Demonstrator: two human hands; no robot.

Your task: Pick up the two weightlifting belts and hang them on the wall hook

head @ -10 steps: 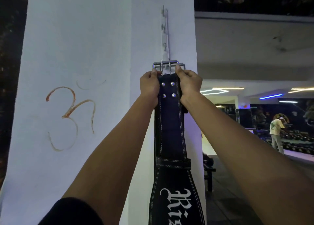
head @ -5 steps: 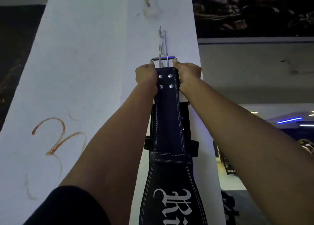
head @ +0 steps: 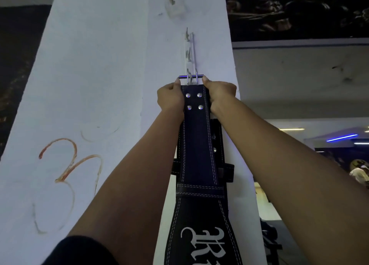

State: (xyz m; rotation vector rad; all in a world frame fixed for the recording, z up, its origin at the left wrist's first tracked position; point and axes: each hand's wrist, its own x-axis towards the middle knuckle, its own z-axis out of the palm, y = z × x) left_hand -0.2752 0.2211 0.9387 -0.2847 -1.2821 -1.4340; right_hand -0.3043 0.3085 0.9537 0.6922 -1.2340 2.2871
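A black weightlifting belt [head: 197,150] with white stitching and white lettering hangs down against a white pillar. My left hand [head: 170,99] and my right hand [head: 219,95] grip its top end, one on each side, just under the metal buckle [head: 191,77]. The buckle sits at the foot of a metal wall hook strip [head: 189,50] fixed to the pillar; whether it is caught on a hook I cannot tell. A second black belt [head: 220,144] shows behind the first, mostly hidden, with its loop sticking out at both sides.
The white pillar [head: 111,84] fills the left and centre, with an orange painted sign [head: 69,164] on its left face. To the right the gym floor opens out, with ceiling lights [head: 341,137] and a person [head: 359,173] far off.
Both hands have lifted the belt's top end up the pillar, bringing the buckle up to the bottom of the hook strip. The view has tilted upward.
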